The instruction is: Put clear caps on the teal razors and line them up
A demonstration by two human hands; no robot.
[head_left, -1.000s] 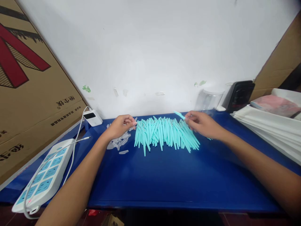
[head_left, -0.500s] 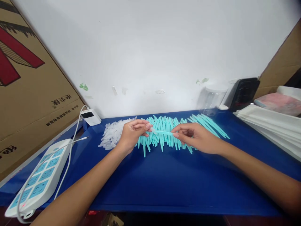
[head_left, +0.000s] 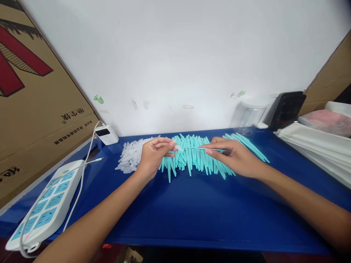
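Between the thumb and fingers of my left hand (head_left: 156, 156) is a small translucent white cap (head_left: 179, 147), its free end pointing right. My right hand (head_left: 236, 157) pinches a slim teal stick (head_left: 194, 148), held level and seen edge-on. Its left end comes close to the cap; whether they touch I cannot tell. Under and between the hands spreads a pile of tapered teal sticks (head_left: 189, 160). A heap of translucent caps (head_left: 128, 157) lies left of my left hand and is partly hidden by it.
More teal sticks (head_left: 248, 146) lie fanned beyond my right hand. A clear jar (head_left: 249, 115) and a black holder (head_left: 286, 109) stand at the back right, near white foam sheets (head_left: 315, 146). At left are a power strip (head_left: 46, 204), a white device (head_left: 106, 135) with cable and a cardboard box (head_left: 49, 109).
My right hand has shifted slightly right and its grip differs: the teal stick now shows its thin edge and runs back under the fingers. My left hand stays nearly in place with the cap.
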